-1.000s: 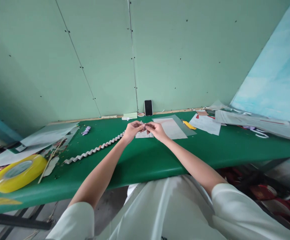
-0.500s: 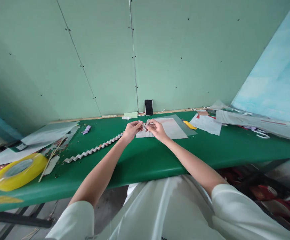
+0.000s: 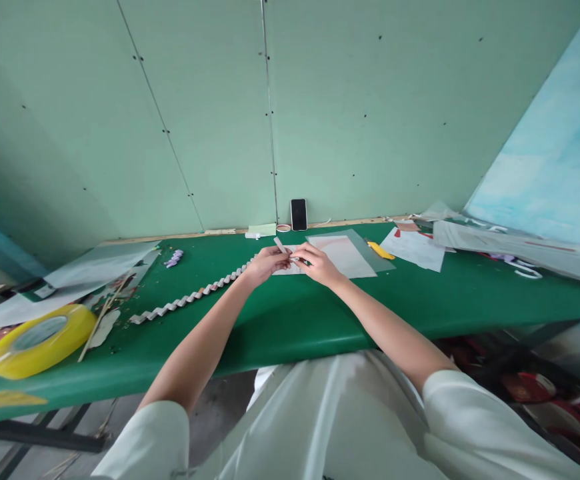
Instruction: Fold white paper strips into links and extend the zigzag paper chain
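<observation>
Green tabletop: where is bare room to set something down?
Bare tabletop shows between the forearms, between the right forearm and the papers, and between the purple piece and the zigzag strip. It is crowded around the tape roll, left hand and right hand.

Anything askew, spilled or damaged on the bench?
Mostly clutter. Small crumbs are scattered on the green table around the thin sticks at left, as if never swept up. At far right, the large sheets lie askew, overlapping other items. No liquid spill visible.
</observation>
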Available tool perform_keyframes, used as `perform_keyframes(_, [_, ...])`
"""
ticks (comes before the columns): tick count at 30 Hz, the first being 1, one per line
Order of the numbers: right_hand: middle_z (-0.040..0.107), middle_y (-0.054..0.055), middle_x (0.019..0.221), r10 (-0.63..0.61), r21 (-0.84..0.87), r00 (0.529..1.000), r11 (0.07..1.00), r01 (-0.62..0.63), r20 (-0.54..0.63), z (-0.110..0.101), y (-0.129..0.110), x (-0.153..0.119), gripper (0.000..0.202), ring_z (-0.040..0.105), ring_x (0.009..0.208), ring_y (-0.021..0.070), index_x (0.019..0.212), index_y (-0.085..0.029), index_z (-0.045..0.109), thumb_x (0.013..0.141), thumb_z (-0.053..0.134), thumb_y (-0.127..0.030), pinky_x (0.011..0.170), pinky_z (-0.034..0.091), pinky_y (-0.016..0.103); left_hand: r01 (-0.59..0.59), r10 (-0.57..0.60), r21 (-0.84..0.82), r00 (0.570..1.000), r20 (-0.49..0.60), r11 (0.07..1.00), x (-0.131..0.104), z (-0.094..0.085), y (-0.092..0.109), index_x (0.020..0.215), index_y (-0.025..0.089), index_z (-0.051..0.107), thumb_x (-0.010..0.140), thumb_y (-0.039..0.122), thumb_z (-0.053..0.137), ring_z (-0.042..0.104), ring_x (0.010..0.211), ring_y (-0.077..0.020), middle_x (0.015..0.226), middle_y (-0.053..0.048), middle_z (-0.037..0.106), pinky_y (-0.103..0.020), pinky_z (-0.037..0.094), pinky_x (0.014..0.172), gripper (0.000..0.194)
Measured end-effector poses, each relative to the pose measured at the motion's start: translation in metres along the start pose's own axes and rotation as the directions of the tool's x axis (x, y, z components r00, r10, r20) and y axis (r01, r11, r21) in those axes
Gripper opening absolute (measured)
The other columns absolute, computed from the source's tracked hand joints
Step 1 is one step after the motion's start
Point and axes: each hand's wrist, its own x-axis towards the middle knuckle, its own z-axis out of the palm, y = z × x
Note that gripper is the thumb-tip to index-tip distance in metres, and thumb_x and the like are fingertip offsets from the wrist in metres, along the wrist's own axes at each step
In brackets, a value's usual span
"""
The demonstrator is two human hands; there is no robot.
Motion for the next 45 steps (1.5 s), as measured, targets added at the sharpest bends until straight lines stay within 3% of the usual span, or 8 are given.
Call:
perform_keyframes(9, [0.072, 0.010, 0.116, -0.008, 0.026, 0.998, 1.000, 0.006, 0.067, -0.008, 0.002, 0.000, 0.026, 0.073, 0.104, 0.0234, 0.123, -0.027, 0.075, 0.107, 0.056, -0.025, 0.094, 0.062, 0.040, -0.056, 0.061, 0.036, 0.986, -0.157, 0.998, 0.004, -0.007, -0.003, 0.088, 0.011, 0.074, 0.068, 0.037, 0.096, 0.071, 0.073, -0.0183, 0.078, -0.009, 0.073, -0.037, 0.060, 0.078, 0.039])
perform_keyframes(15, [0.074, 0.010, 0.114, 0.009, 0.045, 0.988, 0.999, -0.016, 0.155, -0.009, 0.003, 0.000, 0.025, 0.073, 0.102, 0.0234, 0.121, -0.027, 0.077, 0.107, 0.056, -0.028, 0.092, 0.061, 0.040, -0.100, 0.113, 0.058, 0.948, -0.297, 0.993, 0.007, -0.005, -0.007, 0.076, 0.012, 0.073, 0.066, 0.033, 0.096, 0.069, 0.071, -0.0174, 0.074, -0.007, 0.072, -0.038, 0.060, 0.080, 0.033])
perform_keyframes(22, [0.075, 0.009, 0.111, 0.072, 0.116, 0.979, 0.989, -0.095, 0.188, -0.006, 0.008, 0.001, 0.024, 0.072, 0.102, 0.0254, 0.115, -0.026, 0.079, 0.106, 0.060, -0.037, 0.092, 0.060, 0.043, -0.113, 0.146, 0.130, 0.947, -0.286, 0.985, 0.007, -0.005, -0.005, 0.081, 0.013, 0.075, 0.059, 0.028, 0.096, 0.070, 0.071, -0.0171, 0.077, -0.005, 0.074, -0.036, 0.060, 0.079, 0.034])
perform_keyframes(26, [0.074, 0.008, 0.101, 0.164, 0.245, 0.967, 0.947, -0.209, 0.193, -0.003, 0.010, 0.004, 0.027, 0.072, 0.087, 0.0223, 0.106, -0.024, 0.082, 0.102, 0.065, -0.045, 0.078, 0.060, 0.038, -0.136, 0.198, 0.238, 0.944, -0.263, 0.962, 0.006, -0.007, -0.005, 0.079, 0.014, 0.074, 0.062, 0.029, 0.094, 0.068, 0.068, -0.0178, 0.075, -0.006, 0.074, -0.035, 0.058, 0.072, 0.030])
perform_keyframes(29, [0.073, 0.006, 0.092, 0.326, 0.350, 0.928, 0.860, -0.370, 0.178, 0.002, 0.008, 0.006, 0.030, 0.068, 0.070, 0.0177, 0.093, -0.022, 0.082, 0.092, 0.076, -0.051, 0.066, 0.057, 0.033, -0.158, 0.234, 0.302, 0.943, -0.235, 0.940, 0.005, -0.007, -0.005, 0.079, 0.015, 0.073, 0.064, 0.031, 0.093, 0.068, 0.068, -0.0186, 0.074, -0.006, 0.074, -0.033, 0.057, 0.069, 0.029])
perform_keyframes(34, [0.071, 0.004, 0.074, 0.559, 0.447, 0.803, 0.676, -0.586, 0.206, 0.005, 0.004, 0.010, 0.035, 0.064, 0.062, 0.0173, 0.083, -0.020, 0.080, 0.076, 0.087, -0.054, 0.059, 0.051, 0.030, -0.161, 0.256, 0.347, 0.935, -0.247, 0.924, 0.005, -0.005, -0.004, 0.082, 0.015, 0.074, 0.065, 0.032, 0.091, 0.067, 0.068, -0.0180, 0.077, -0.006, 0.075, -0.031, 0.053, 0.065, 0.030])
perform_keyframes(38, [0.073, 0.005, 0.073, 0.631, 0.460, 0.735, 0.591, -0.663, 0.248, 0.005, 0.006, 0.010, 0.037, 0.065, 0.064, 0.0181, 0.082, -0.019, 0.080, 0.072, 0.089, -0.054, 0.062, 0.051, 0.031, -0.153, 0.250, 0.352, 0.936, -0.250, 0.924, 0.005, -0.004, -0.004, 0.082, 0.015, 0.074, 0.065, 0.030, 0.090, 0.067, 0.066, -0.0178, 0.076, -0.006, 0.075, -0.031, 0.052, 0.064, 0.028])
perform_keyframes(45, [0.080, 0.010, 0.084, 0.671, 0.478, 0.692, 0.531, -0.700, 0.267, 0.005, 0.008, 0.009, 0.038, 0.072, 0.073, 0.0209, 0.082, -0.018, 0.079, 0.067, 0.092, -0.051, 0.065, 0.054, 0.031, -0.173, 0.261, 0.379, 0.946, -0.194, 0.909, 0.005, -0.003, -0.005, 0.082, 0.016, 0.074, 0.068, 0.031, 0.087, 0.065, 0.060, -0.0167, 0.069, -0.005, 0.073, -0.031, 0.052, 0.061, 0.024])
